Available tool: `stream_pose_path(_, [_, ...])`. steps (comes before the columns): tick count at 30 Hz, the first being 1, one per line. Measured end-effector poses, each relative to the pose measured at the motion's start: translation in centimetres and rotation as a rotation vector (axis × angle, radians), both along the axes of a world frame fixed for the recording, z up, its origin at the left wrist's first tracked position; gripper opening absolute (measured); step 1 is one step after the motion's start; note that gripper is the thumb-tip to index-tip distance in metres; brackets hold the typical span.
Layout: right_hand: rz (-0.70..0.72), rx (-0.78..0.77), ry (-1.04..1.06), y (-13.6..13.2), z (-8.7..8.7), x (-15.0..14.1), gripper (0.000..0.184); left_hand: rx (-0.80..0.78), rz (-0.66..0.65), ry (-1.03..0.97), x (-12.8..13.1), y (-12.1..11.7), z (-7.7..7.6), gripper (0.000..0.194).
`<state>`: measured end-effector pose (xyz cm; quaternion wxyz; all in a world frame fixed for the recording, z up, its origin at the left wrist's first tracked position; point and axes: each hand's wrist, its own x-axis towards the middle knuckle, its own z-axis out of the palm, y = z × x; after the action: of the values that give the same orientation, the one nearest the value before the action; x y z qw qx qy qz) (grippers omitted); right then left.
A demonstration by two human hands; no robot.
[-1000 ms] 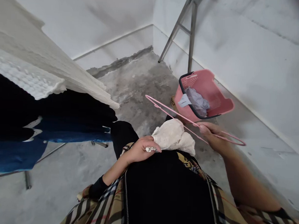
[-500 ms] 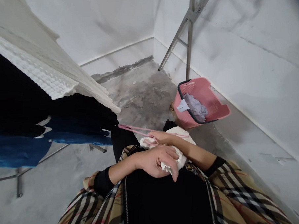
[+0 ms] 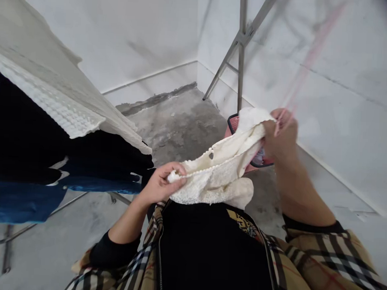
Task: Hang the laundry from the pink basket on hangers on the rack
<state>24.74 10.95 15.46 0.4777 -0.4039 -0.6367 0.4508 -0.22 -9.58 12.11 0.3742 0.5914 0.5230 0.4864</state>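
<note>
A cream-white garment (image 3: 214, 184) with a textured, beaded-looking edge is stretched between my hands in front of my body. My left hand (image 3: 164, 182) pinches one end of its edge between thumb and fingers. Higher and farther right, my right hand (image 3: 282, 136) is closed at the other end of the cloth. That same hand also holds a thin pink clothes hanger (image 3: 308, 60), which sticks up to the upper right and is smeared by motion. The fingers of my right hand are partly blurred.
Behind the garment, mostly hidden, stands a pink laundry basket (image 3: 232, 125) with a dark rim. A metal folding frame (image 3: 241, 61) leans near the wall corner. On the left hang a white knit (image 3: 54, 96), black clothes (image 3: 27, 129) and a blue garment (image 3: 21, 201) above metal rack legs (image 3: 7, 248).
My hands, earlier crossed over the bunched cloth, have come apart. The garment is now spread between them, and my right hand has swung the hanger from the left to the upper right.
</note>
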Motion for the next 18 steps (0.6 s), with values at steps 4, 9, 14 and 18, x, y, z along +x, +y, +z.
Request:
stream_pose_path(4, [-0.133,0.145,0.216,-2.0,5.0,0.0,0.033,0.095,0.485,0.088,-0.8,2.0,-0.5,0.023])
stream_pose_path(9, [-0.021,0.164,0.271,-4.5,4.5,-0.7,0.025,-0.104,0.711,0.463,-1.1,3.4,-1.4,0.03])
stream_pose_path(14, [0.052,0.099,0.317,-5.7,1.4,-0.8,0.029,-0.399,0.672,0.761,-1.4,3.0,-2.7,0.032])
stream_pose_path(18, [0.056,0.047,0.236,-6.7,-0.6,-0.6,0.031,-0.358,0.599,0.896,-1.0,2.3,-4.5,0.024])
